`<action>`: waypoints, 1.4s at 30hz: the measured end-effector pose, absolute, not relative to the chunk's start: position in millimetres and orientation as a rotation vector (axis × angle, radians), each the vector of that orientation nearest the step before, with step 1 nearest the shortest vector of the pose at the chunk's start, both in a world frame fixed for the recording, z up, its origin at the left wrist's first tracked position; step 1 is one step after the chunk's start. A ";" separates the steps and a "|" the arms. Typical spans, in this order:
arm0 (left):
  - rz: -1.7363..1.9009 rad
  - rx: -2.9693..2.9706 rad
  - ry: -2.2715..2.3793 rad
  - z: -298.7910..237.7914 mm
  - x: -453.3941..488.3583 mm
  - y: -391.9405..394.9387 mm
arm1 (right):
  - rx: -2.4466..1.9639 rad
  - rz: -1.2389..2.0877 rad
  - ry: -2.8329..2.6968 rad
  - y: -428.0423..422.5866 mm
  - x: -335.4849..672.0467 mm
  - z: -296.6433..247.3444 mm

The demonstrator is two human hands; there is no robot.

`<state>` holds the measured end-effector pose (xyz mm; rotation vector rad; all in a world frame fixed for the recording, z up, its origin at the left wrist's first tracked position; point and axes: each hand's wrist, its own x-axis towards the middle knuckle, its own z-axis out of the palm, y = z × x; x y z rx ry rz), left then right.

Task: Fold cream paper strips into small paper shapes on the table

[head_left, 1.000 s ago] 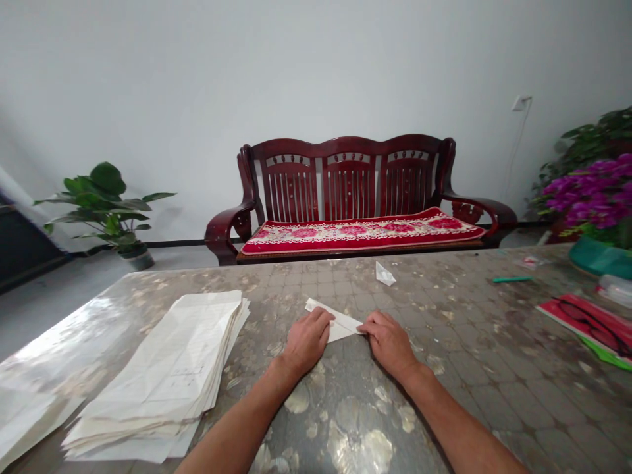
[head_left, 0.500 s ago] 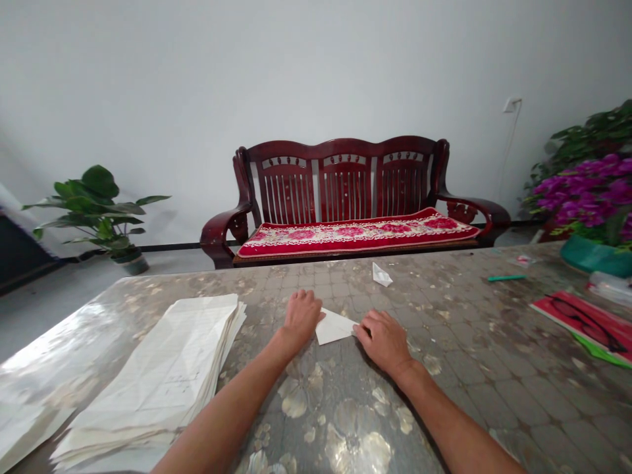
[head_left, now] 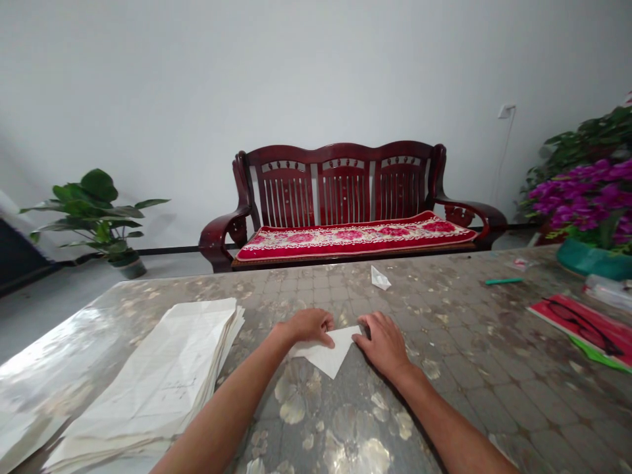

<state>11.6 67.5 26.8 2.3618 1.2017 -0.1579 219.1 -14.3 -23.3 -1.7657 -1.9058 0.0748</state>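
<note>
A folded white sheet of paper (head_left: 330,361), roughly a triangle with one point toward me, lies on the table between my hands. My left hand (head_left: 311,326) covers its left part, the thumb pressed on the upper face and the fingers curled at the far edge. At the right corner, my right hand (head_left: 382,339) has thumb and forefinger closed about the paper's tip. Beyond them sits a small folded paper boat (head_left: 380,278). The underside of the sheet is hidden.
A stack of white papers (head_left: 148,382) lies left of my forearm. To the right are a green pen (head_left: 503,281), black glasses (head_left: 582,322) on a red booklet (head_left: 543,308), and purple flowers in a teal pot (head_left: 590,260). A wooden bench (head_left: 345,178) stands behind the table (head_left: 444,382).
The folded paper has been turned, so a point now faces me. My left hand has shifted nearer, its thumb on top of the sheet; my right hand stays at the right corner.
</note>
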 end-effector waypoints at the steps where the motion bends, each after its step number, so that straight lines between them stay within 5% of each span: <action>1: -0.147 2.377 1.180 28.2 11.3 64.5 | -1.751 0.107 -1.891 -13.6 219.3 -23.9; 6: 0.326 2.744 1.116 40.1 10.9 43.0 | -1.490 0.298 -1.648 -12.2 221.5 -18.8; 13: 0.775 2.906 1.034 21.0 13.3 37.5 | -1.108 -0.091 -1.928 -29.4 223.0 0.6; 21: 0.673 2.451 0.986 -14.9 10.6 29.1 | -1.065 -0.133 -2.310 -19.5 218.1 -15.3; 33: 0.625 2.340 1.334 -10.7 22.7 -8.2 | -1.067 0.490 -2.249 -4.1 227.9 -20.5; 42: 0.627 2.312 1.411 -8.1 24.0 -11.9 | -1.420 0.398 -2.184 -7.5 211.6 -12.2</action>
